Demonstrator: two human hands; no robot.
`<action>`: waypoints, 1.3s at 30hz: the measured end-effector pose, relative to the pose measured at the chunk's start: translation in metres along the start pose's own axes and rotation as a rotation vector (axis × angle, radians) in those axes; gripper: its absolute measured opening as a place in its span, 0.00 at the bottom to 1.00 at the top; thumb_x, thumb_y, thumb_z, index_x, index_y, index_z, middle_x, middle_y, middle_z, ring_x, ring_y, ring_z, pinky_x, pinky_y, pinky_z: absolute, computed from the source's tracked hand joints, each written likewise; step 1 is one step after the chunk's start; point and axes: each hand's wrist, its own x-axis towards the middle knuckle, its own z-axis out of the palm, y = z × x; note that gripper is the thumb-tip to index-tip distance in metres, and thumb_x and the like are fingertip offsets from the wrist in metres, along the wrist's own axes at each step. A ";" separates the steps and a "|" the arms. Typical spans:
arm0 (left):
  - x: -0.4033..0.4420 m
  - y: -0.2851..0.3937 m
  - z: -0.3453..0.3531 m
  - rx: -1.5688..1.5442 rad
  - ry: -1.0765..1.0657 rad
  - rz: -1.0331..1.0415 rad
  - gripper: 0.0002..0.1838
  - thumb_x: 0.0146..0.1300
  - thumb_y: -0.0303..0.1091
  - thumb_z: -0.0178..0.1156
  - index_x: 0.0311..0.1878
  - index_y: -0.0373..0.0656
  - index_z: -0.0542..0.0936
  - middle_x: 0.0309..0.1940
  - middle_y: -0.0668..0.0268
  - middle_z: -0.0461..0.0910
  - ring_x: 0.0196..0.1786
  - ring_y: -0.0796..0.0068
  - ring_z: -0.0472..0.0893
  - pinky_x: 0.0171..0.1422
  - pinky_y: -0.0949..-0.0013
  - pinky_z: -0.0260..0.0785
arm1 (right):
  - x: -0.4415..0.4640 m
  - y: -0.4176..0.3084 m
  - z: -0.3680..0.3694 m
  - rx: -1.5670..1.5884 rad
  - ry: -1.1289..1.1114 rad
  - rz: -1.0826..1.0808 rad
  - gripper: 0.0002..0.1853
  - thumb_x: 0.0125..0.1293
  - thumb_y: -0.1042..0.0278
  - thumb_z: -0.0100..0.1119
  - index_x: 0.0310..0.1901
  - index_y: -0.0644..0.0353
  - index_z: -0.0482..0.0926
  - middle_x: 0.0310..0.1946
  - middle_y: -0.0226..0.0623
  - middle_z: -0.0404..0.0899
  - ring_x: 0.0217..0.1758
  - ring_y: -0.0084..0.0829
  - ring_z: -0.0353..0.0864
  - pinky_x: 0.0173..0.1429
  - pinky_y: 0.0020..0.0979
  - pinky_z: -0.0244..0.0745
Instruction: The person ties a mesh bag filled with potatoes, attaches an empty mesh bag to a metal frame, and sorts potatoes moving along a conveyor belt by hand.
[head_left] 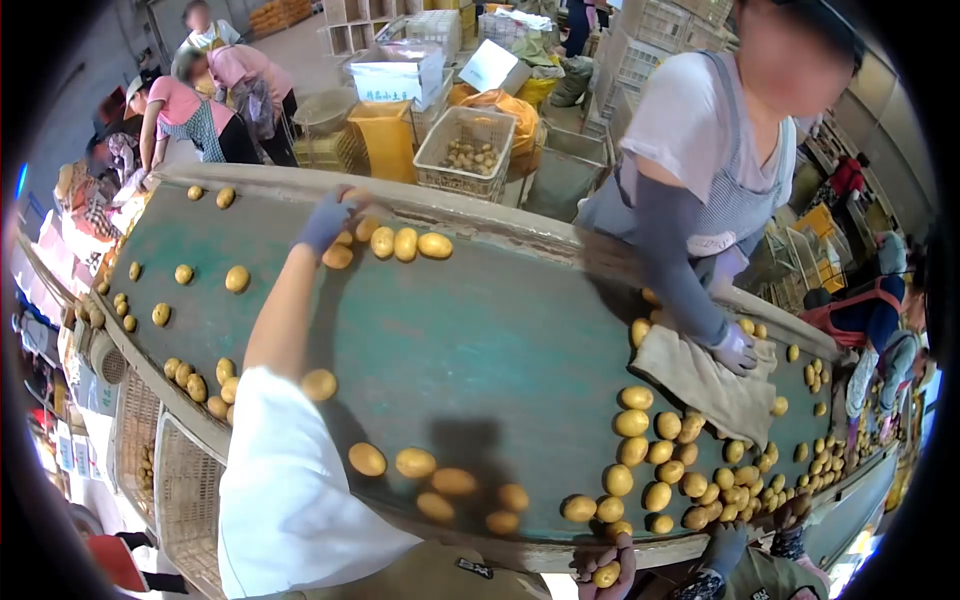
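Gloved, my left hand (332, 218) reaches out to the far edge of the green conveyor belt (480, 340). Its blurred fingers are closed round a potato, beside a short row of potatoes (405, 244). At the near edge, low in view, my right hand (612, 572) is closed on a potato (606, 574). Loose potatoes (415, 462) lie on the belt between my arms, and a dense group (690, 486) spreads along its near right side.
Across the belt a co-worker (690, 150) presses a gloved hand on a beige cloth (710, 385). Another person's gloved hand (724, 550) is close at the right. Crates (465, 150) stand beyond the far edge, a tall basket (190, 500) at the near left.
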 end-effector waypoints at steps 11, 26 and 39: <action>-0.332 0.071 0.115 -1.155 -0.790 -0.711 0.27 0.76 0.52 0.45 0.68 0.43 0.66 0.50 0.58 0.79 0.39 0.71 0.79 0.47 0.66 0.72 | 0.027 0.033 -0.023 0.229 -0.362 0.141 0.20 0.76 0.60 0.44 0.63 0.58 0.68 0.45 0.40 0.75 0.45 0.38 0.75 0.46 0.36 0.73; -0.442 0.118 0.252 -0.647 -1.228 -0.422 0.33 0.69 0.30 0.54 0.75 0.38 0.56 0.68 0.58 0.65 0.70 0.66 0.66 0.72 0.61 0.61 | 0.005 -0.043 -0.047 -0.245 -0.293 0.028 0.28 0.68 0.70 0.56 0.69 0.66 0.64 0.55 0.37 0.77 0.49 0.24 0.76 0.54 0.26 0.73; -0.478 0.105 0.285 -0.385 -1.360 -0.283 0.33 0.62 0.22 0.63 0.69 0.32 0.64 0.58 0.57 0.76 0.56 0.71 0.79 0.62 0.66 0.73 | -0.015 0.002 -0.115 0.061 -0.167 -0.148 0.27 0.69 0.70 0.56 0.69 0.65 0.65 0.60 0.37 0.74 0.62 0.27 0.72 0.66 0.29 0.66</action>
